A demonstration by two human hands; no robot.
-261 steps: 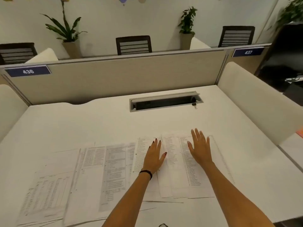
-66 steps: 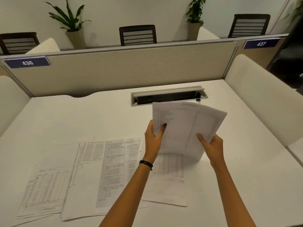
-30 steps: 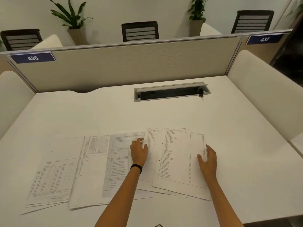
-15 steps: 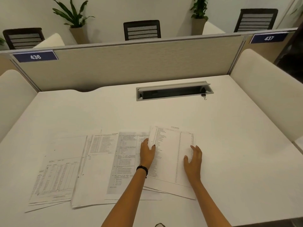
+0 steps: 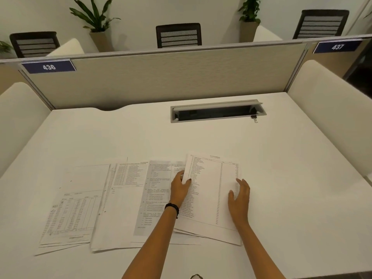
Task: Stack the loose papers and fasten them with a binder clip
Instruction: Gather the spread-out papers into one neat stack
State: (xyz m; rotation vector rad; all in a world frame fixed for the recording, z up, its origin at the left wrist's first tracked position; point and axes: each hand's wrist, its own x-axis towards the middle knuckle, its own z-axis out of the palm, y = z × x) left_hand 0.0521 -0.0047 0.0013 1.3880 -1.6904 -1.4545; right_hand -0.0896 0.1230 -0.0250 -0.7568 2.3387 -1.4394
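Note:
A small stack of printed papers [image 5: 211, 194] lies on the white desk [image 5: 281, 178], a listing page on top. My left hand [image 5: 179, 188] holds its left edge, thumb on top and fingers at the edge. On the stack's right edge rests my right hand [image 5: 239, 198], flat with fingers apart. More loose sheets [image 5: 124, 200] spread out to the left and overlap one another, the farthest being a table page [image 5: 74, 210]. A small black binder clip [image 5: 254, 118] lies far back by the right end of the cable tray, away from both hands.
A grey cable tray [image 5: 217, 113] with its lid up is sunk into the desk's far side. A beige partition [image 5: 161, 77] closes the back, and padded side screens [image 5: 330, 109] stand left and right. Chairs and plants are behind it.
The sheets held up 2.2 s ago now lie on the desk as the top of the right stack. Both hands have drawn in to its two side edges.

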